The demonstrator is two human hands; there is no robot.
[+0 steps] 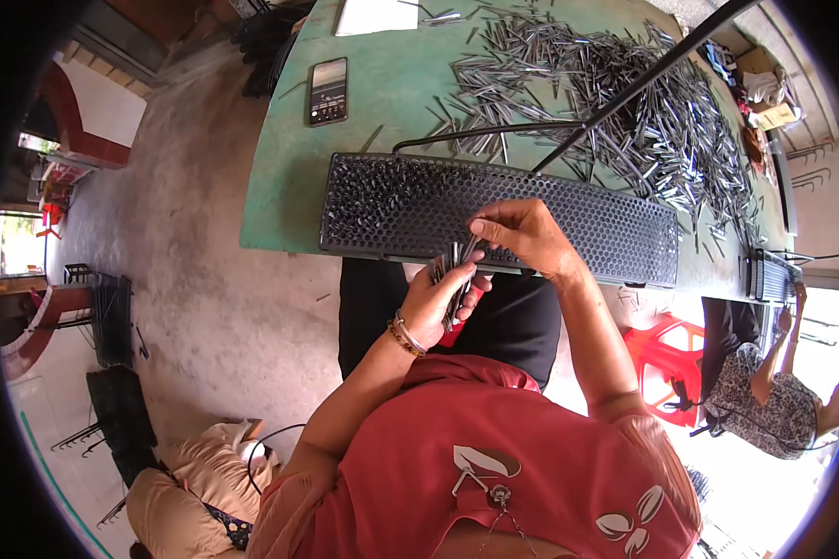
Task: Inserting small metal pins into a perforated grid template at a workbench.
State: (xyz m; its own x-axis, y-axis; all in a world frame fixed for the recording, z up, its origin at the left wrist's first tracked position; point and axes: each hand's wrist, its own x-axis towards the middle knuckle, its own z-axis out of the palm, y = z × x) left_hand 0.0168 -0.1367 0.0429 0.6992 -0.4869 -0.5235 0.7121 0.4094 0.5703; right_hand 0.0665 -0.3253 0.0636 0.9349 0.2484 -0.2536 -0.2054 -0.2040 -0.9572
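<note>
My left hand [438, 303] is closed around a bundle of thin dark metal strips [457, 272], whose ends stick out above and below the fingers. Just above it, my right hand [527, 235] pinches what looks like one strip between thumb and fingers, by the near edge of a long black perforated rack [587, 214]. The rack lies along the table's front edge, full of small round holes. Its left part is packed with upright strip ends [373, 200]; the holes to the right show bare. Which hole the pinched strip is nearest to is hidden by the fingers.
A large loose pile of metal strips [643, 102] covers the right of the green table [401, 74]. A black rod frame [643, 79] rises over the rack. A phone [328, 91] lies at the left. Red stool [664, 368] and another person [764, 396] are at the right.
</note>
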